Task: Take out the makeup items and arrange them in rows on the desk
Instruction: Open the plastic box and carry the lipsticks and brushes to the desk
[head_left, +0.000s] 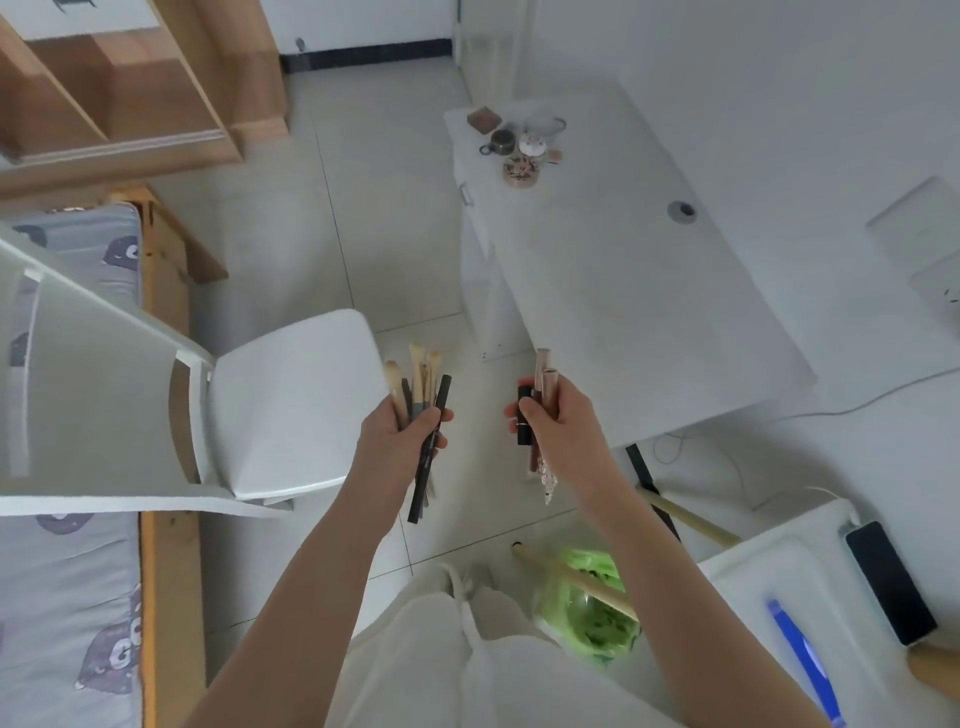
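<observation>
My left hand (400, 436) grips a bundle of makeup brushes and black pencils (422, 387), bristles up, held over the floor beside the chair. My right hand (558, 423) grips a black lipstick tube (524, 402) together with several slim pinkish tubes (544, 371), just off the near corner of the white desk (649, 322). At the desk's far end sits a small group of makeup items: a brown compact (484, 119), round jars (519, 171) and a clear lid (544, 124).
A white chair (291, 400) stands to the left, between me and a bed with a patterned mattress (67, 597). A green plastic bag (597, 603) and wooden sticks lie on the floor. A white stool with a black phone (891, 582) is at the right. A cable runs behind the desk.
</observation>
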